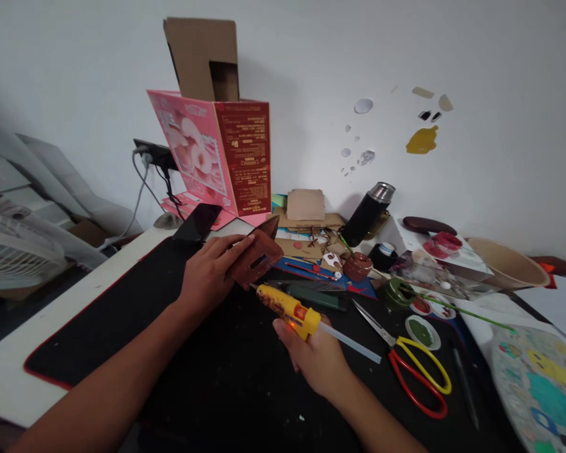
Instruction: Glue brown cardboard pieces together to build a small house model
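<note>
My left hand (213, 264) is closed on a small brown cardboard house-like piece (259, 258) with a rectangular cut-out, tilted above the black mat. In my right hand (318, 355) is a yellow hot glue gun (287, 308), its orange light lit and a translucent glue stick (351, 343) poking out of the back. The gun's nozzle points at the lower edge of the brown piece; whether it touches, I cannot tell. Right of the gun lie scissors (396, 346) with one yellow and one red handle. Behind the gun is a dark green utility-knife-like tool (316, 297).
A pink and red folded box (245, 157) stands at the back, near a phone (197, 223). Cardboard pieces (306, 204) and a black thermos (368, 214) lie by the wall. Paint jars (399, 294), a green paint lid (423, 331) and a pen (465, 387) sit right.
</note>
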`<state>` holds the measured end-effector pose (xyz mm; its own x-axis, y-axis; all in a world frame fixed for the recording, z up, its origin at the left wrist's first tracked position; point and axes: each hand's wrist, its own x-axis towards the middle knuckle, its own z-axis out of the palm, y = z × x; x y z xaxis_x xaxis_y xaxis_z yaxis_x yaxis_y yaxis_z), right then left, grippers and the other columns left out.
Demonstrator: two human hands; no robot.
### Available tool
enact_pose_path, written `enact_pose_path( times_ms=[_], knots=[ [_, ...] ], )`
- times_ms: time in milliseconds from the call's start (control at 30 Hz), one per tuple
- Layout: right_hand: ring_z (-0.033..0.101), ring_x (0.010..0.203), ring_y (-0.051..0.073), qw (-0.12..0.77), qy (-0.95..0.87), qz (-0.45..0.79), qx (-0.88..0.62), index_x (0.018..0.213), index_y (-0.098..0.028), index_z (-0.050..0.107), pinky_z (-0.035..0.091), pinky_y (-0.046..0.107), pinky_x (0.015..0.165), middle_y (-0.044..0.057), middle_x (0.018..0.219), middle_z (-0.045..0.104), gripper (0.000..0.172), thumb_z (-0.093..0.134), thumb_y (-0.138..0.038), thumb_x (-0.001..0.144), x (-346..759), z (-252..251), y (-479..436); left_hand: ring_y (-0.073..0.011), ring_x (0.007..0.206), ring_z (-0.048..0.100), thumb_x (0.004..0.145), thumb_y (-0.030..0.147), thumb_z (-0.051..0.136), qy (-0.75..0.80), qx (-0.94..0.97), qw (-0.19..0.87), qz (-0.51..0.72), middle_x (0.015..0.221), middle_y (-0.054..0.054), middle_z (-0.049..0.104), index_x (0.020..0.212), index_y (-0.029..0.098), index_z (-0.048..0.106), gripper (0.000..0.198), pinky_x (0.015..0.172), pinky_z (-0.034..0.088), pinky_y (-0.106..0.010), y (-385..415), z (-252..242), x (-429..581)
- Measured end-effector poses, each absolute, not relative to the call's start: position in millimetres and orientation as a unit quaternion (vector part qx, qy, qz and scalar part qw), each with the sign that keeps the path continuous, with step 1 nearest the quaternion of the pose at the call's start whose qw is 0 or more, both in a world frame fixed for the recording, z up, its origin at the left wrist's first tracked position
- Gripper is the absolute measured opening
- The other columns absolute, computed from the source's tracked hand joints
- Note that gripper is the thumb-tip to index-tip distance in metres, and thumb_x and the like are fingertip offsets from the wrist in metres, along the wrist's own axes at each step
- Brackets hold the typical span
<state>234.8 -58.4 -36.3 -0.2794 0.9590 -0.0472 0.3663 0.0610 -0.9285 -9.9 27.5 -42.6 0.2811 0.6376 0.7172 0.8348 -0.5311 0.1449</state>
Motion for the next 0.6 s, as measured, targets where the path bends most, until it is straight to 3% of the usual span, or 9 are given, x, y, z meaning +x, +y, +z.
enact_pose_path(
  times_ms=[200,433,600],
  knots=[
    [0.047,0.040,0.011,0.317,-0.619,0.508,-0.508,0.067,-0.020,0.058,0.036,0.022,0.043,-0.003,0.045,0.048,0.062,0.050,-0.075,0.094,238.9,-36.5,-55.9,-0.0282,0.113,0.068,0.101,0.028,0.060,-0.461,-0.793,0.130,-0.376,0.134,-0.011,0.071,0.149,0.027,0.058,0.048,0.091,0.058,-0.041,26.9,-42.0,-10.3],
    [0.047,0.040,0.010,0.379,-0.569,0.537,-0.494,0.089,-0.015,0.068,0.036,0.020,0.041,-0.005,0.051,0.051,0.064,0.056,-0.078,0.089,242.1,-32.1,-53.1,-0.0261,0.112,0.069,0.100,0.028,0.061,-0.459,-0.795,0.131,-0.375,0.134,-0.010,0.071,0.148,0.030,0.058,0.048,0.091,0.058,-0.040,26.0,-40.5,-9.0],
    [0.047,0.037,0.011,0.374,-0.566,0.512,-0.526,0.082,-0.016,0.067,0.036,0.021,0.041,-0.005,0.043,0.048,0.065,0.056,-0.079,0.088,244.3,-33.1,-52.9,-0.0272,0.110,0.069,0.098,0.028,0.065,-0.447,-0.798,0.144,-0.377,0.132,-0.011,0.072,0.145,0.027,0.060,0.047,0.089,0.059,-0.040,25.8,-39.4,-9.0]
  ],
)
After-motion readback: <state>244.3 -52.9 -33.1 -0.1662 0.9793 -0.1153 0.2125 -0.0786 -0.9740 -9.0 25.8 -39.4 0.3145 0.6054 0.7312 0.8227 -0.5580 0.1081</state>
